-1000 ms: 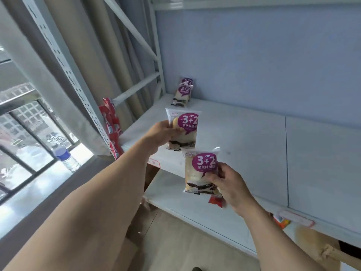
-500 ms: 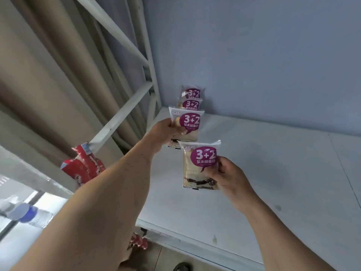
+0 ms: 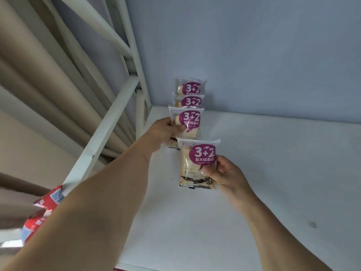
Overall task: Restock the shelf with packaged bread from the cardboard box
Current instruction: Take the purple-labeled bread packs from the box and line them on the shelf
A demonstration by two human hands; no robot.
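My left hand [image 3: 166,127] grips a bread pack [image 3: 186,122] by its left edge, thumb on the front film, holding it upright just in front of two packs already standing at the back-left corner of the white shelf [image 3: 273,173]. Rear pack [image 3: 190,87] leans vs the blue wall [image 3: 254,55]; second pack [image 3: 189,101] sits right in front of it, overlapping. Compared w/ half a sec ago, the left-hand pack is closer to that row, its top edge now covering the bottom of the second pack. Can't tell if its base touches the shelf yet, as it's hidden behind the other pack.

My right hand [image 3: 224,174] pinches another bread pack [image 3: 197,165] at its right side, fingers curled round the edge, thumb on the purple "3+2" label. It hangs upright above the shelf, nearer me than the left one, its top overlapping the bottom of that pack. It has moved fwd w/ the hand vs 0.5 s ago, and the view has come in closer to the corner.

A red snack packet [image 3: 46,208] shows at lower left behind my left forearm, next to the white rack brace [image 3: 105,130]. Beige curtain [image 3: 39,75] fills the left side.
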